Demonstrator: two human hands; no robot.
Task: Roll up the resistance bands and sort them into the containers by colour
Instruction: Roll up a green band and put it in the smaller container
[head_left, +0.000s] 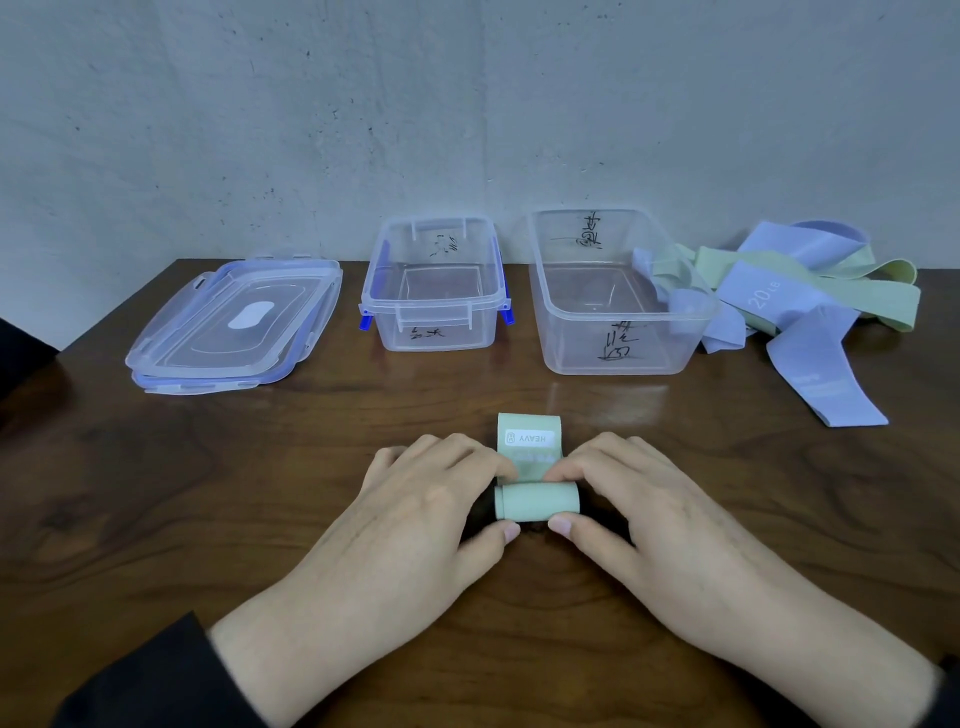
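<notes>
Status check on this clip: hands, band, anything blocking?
Left hand and right hand pinching green band, mostly rolled, tail flat ahead. Both containers empty, open. Loose bands piled far right. Nothing in the way.

Both hands (530, 499) pinch a half-rolled green band (535, 500) before two containers (618, 332).

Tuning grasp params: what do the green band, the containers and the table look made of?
Green band: matte stretch fabric or rubbery elastic, probably; rolls tightly, carries a printed HEAVY label. Containers: clear, glossy rigid plastic; see-through walls with marker writing. Table: dark wood or wood veneer, semi-gloss; visible grain and faint reflections.
</notes>
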